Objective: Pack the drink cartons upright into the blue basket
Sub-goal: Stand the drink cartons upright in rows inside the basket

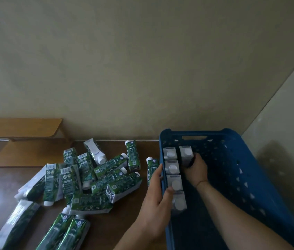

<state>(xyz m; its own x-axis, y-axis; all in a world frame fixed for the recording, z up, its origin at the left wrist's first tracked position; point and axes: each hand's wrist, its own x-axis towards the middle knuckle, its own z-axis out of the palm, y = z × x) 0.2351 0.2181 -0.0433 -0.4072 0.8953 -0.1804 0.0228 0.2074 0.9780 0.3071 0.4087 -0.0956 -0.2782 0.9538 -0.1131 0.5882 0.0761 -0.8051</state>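
Blue basket holds five upright cartons (right fingers gripping one, left clasping its wall).

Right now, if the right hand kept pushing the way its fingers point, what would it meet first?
The right hand already grips the fifth carton, pointing toward the far end. Beyond that carton the line looks free until the blue basket's far wall, though depth is hard to judge.
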